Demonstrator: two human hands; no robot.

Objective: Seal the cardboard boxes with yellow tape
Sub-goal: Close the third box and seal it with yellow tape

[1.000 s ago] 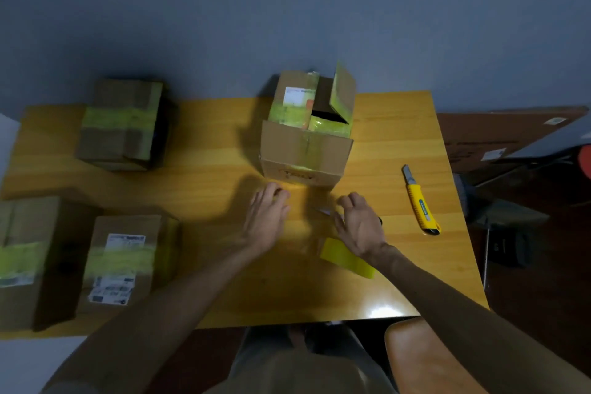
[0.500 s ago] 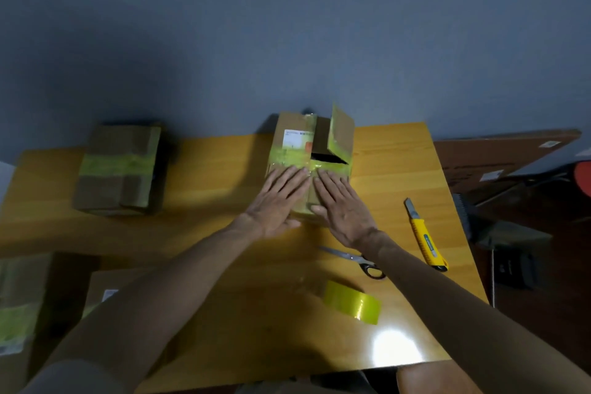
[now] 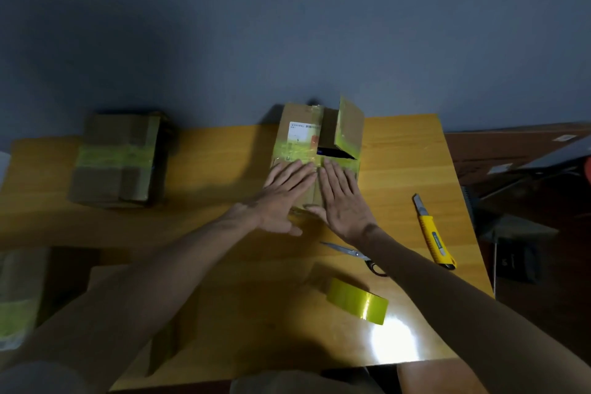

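Left hand (image 3: 283,198) and right hand (image 3: 343,201) press flat on the near flaps of the cardboard box (image 3: 299,118), far centre of the bench (image 3: 224,144). Each grip is wide and holds nothing.

Risk: the far-right flap (image 3: 350,128) stands upright, and the pressed flaps may spring up once a hand leaves for the tape roll (image 3: 356,301), near right.

The right forearm overhangs the scissors (image 3: 355,254). The knife (image 3: 431,233) lies right, and a taped box (image 3: 118,160) stands far left.

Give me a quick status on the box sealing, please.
Left hand and right hand flat on centre box. One flap upright, unsealed. Tape roll idle beside scissors.
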